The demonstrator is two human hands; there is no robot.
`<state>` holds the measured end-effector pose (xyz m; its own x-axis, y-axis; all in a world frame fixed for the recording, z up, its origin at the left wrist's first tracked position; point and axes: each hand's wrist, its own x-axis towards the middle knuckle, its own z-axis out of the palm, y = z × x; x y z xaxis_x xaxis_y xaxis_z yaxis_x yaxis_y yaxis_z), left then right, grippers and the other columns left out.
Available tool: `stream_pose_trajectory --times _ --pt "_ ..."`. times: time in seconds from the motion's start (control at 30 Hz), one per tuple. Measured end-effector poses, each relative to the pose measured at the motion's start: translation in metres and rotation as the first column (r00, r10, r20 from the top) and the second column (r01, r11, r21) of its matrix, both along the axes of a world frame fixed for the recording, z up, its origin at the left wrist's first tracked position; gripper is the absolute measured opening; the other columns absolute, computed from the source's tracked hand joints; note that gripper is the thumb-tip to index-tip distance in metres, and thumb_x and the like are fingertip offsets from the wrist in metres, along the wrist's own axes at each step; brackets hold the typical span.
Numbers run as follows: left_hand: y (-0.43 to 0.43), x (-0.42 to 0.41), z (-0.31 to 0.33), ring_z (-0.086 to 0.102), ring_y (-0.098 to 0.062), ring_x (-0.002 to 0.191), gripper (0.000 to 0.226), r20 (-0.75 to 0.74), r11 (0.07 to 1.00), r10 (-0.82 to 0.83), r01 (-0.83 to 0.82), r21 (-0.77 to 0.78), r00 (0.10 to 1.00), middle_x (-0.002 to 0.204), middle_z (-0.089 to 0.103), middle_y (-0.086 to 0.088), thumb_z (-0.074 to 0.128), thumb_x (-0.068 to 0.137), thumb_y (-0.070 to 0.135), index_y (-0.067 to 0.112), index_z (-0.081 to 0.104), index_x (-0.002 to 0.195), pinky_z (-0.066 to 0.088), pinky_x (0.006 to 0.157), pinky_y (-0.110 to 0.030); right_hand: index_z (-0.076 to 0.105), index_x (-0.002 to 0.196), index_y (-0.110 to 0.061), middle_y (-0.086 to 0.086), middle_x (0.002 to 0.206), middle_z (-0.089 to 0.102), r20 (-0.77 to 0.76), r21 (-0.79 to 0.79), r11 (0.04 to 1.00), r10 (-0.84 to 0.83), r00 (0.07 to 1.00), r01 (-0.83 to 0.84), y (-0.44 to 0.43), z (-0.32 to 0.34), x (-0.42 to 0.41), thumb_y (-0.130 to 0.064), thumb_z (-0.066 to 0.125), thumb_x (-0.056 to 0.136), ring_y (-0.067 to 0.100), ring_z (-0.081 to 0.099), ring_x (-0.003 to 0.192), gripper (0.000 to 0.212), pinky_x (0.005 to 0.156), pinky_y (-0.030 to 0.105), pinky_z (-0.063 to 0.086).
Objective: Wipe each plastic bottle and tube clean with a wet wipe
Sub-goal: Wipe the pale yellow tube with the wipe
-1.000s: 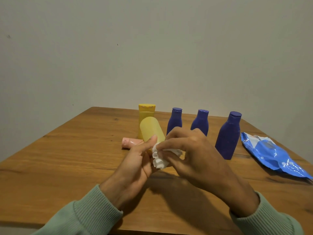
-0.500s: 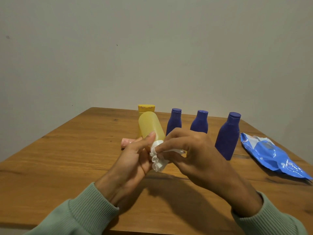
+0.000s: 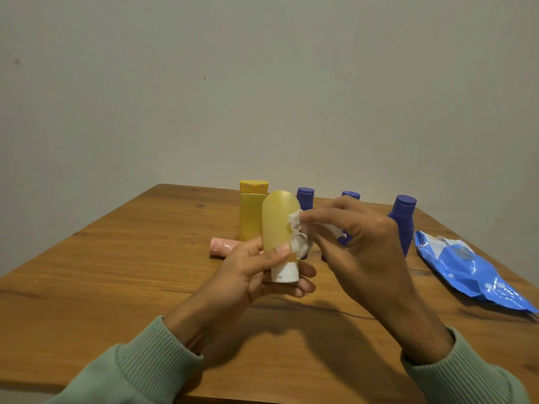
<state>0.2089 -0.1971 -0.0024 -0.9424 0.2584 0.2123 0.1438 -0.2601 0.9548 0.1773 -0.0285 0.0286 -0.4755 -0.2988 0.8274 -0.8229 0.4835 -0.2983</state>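
The left hand (image 3: 248, 272) grips a smooth, translucent yellow tube (image 3: 278, 223), rounded end up and white cap (image 3: 285, 272) down, above the near middle of the grained wooden table (image 3: 116, 272). The right hand (image 3: 358, 243) pinches a crumpled white wipe (image 3: 299, 234) against the tube's right side. Half a second ago the tube leaned more; now it stands nearly upright with its cap showing, and the wipe sits higher.

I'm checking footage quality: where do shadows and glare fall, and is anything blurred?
Head view: a dark shadow falls on the wooden table nearest the camera; glints on the shiny blue wipe packet; the right hand holding the white wet wipe against the pale yellow plastic tube looks slightly soft.
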Motion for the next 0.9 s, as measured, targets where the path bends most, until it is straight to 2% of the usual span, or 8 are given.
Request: stream_pose_trajectory --times 0.1,0.17,0.27,0.4,0.57,0.63,0.73,0.9 --pt "0.0 0.0 -0.002 0.069 -0.03 0.084 0.041 -0.037 0.997 0.027 -0.03 -0.071 0.999 0.098 0.072 -0.016 0.058 0.089 0.033 0.006 0.055 0.12 0.058 0.075 -0.034 0.07 0.102 -0.018 -0.006 0.092 0.062 0.062 0.018 0.999 0.031 0.998 -0.032 0.0 0.003 0.001 -0.021 0.069 0.079 0.003 0.058 0.084 0.023 0.07 0.014 0.049" --pt "-0.001 -0.001 -0.003 0.069 -0.03 0.084 0.038 -0.039 0.991 0.056 -0.06 -0.118 0.998 0.097 0.072 -0.015 0.057 0.088 0.032 0.01 0.057 0.119 0.057 0.072 -0.032 0.07 0.102 -0.019 -0.006 0.093 0.062 0.102 0.064 0.995 0.073 0.992 -0.079 0.001 0.003 0.001 -0.021 0.071 0.077 0.004 0.058 0.086 0.025 0.071 0.015 0.05" --pt "-0.002 -0.001 -0.005 0.068 -0.031 0.083 0.035 -0.06 0.984 0.015 -0.026 -0.175 0.998 0.098 0.07 -0.019 0.061 0.091 0.032 0.013 0.058 0.12 0.056 0.073 -0.034 0.071 0.099 -0.018 -0.006 0.091 0.063 0.043 0.047 0.997 0.061 0.997 -0.063 0.005 0.004 -0.002 -0.013 0.072 0.077 0.004 0.058 0.085 0.022 0.069 0.013 0.049" --pt "-0.004 -0.001 -0.005 0.067 -0.03 0.084 0.033 -0.099 0.966 -0.004 -0.022 -0.257 0.995 0.097 0.07 -0.016 0.061 0.093 0.028 0.014 0.056 0.122 0.056 0.079 -0.041 0.071 0.099 -0.016 -0.005 0.089 0.062 -0.026 -0.023 1.0 -0.006 1.0 0.005 0.008 0.006 -0.004 -0.011 0.072 0.077 0.004 0.057 0.082 0.023 0.069 0.009 0.046" --pt "0.001 0.001 -0.008 0.067 -0.02 0.076 0.028 -0.172 0.938 0.023 -0.081 -0.336 0.985 0.089 0.07 -0.01 0.058 0.086 0.03 0.018 0.059 0.111 0.055 0.071 -0.032 0.071 0.099 -0.015 -0.004 0.094 0.06 -0.004 0.104 0.99 0.092 0.996 -0.091 0.001 0.002 0.005 -0.017 0.071 0.076 0.005 0.056 0.086 0.023 0.071 0.012 0.049" --pt "0.002 0.0 -0.009 0.066 -0.017 0.076 0.024 -0.192 0.93 0.014 -0.083 -0.359 0.981 0.09 0.068 -0.012 0.06 0.09 0.031 0.02 0.059 0.111 0.055 0.07 -0.03 0.071 0.099 -0.014 -0.003 0.093 0.06 -0.042 0.124 0.991 0.065 0.997 -0.059 0.002 0.004 0.006 -0.017 0.071 0.076 0.005 0.056 0.085 0.022 0.07 0.012 0.049" --pt "-0.001 -0.003 -0.012 0.067 -0.016 0.082 0.03 -0.214 0.91 0.025 -0.111 -0.398 0.976 0.091 0.068 -0.008 0.062 0.088 0.037 0.026 0.059 0.116 0.057 0.074 -0.03 0.07 0.099 -0.011 0.0 0.091 0.06 -0.098 0.08 0.996 -0.021 0.995 0.029 0.004 0.005 0.004 -0.013 0.07 0.078 0.005 0.055 0.081 0.021 0.069 0.014 0.048" --pt "-0.007 -0.007 -0.014 0.067 -0.017 0.085 0.036 -0.25 0.876 0.057 -0.168 -0.451 0.967 0.092 0.069 -0.001 0.062 0.087 0.043 0.028 0.057 0.119 0.058 0.076 -0.035 0.07 0.099 -0.009 0.002 0.089 0.059 -0.112 -0.033 0.988 -0.156 0.981 0.154 0.014 0.01 -0.003 -0.006 0.07 0.079 0.005 0.052 0.075 0.021 0.069 0.007 0.044"
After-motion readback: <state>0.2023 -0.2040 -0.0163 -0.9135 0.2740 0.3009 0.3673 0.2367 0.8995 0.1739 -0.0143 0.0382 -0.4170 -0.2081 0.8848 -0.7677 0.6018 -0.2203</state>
